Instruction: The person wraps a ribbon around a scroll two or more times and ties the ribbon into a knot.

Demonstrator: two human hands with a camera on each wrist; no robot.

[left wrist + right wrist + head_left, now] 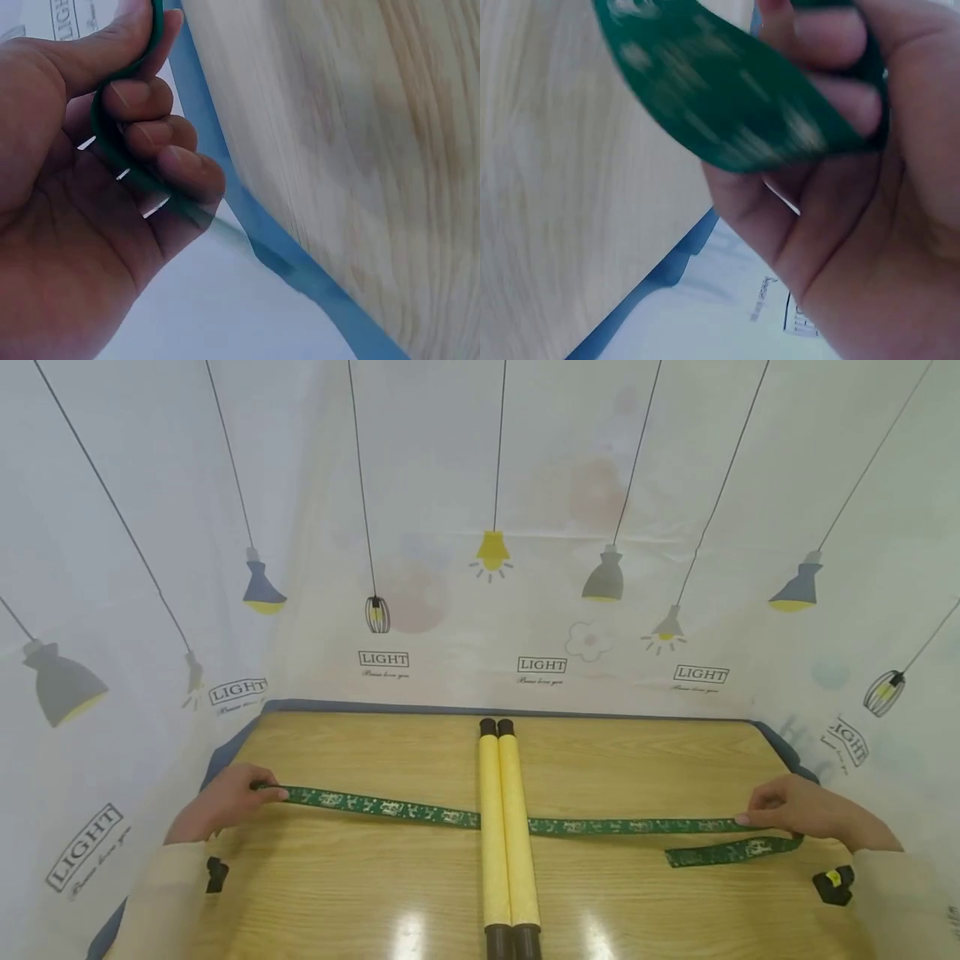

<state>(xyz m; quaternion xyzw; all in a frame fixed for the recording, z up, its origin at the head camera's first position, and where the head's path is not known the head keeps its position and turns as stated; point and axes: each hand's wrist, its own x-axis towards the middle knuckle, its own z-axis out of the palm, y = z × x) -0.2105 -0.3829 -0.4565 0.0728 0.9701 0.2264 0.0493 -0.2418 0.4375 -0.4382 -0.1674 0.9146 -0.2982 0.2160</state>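
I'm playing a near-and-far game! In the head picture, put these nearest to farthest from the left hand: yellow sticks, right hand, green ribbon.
From the left hand:
1. Green ribbon: pinched in that hand.
2. Yellow sticks: middle of the table.
3. Right hand: far right side, also holding the ribbon.

Site: small, screened-off work area. Wood-grain worktop point(352, 885), pale sheeting point(427, 460) on three sides, printed with hanging lamps point(603, 578) and "LIGHT" labels point(542, 665). Wider room hidden; home or lab undetermined.
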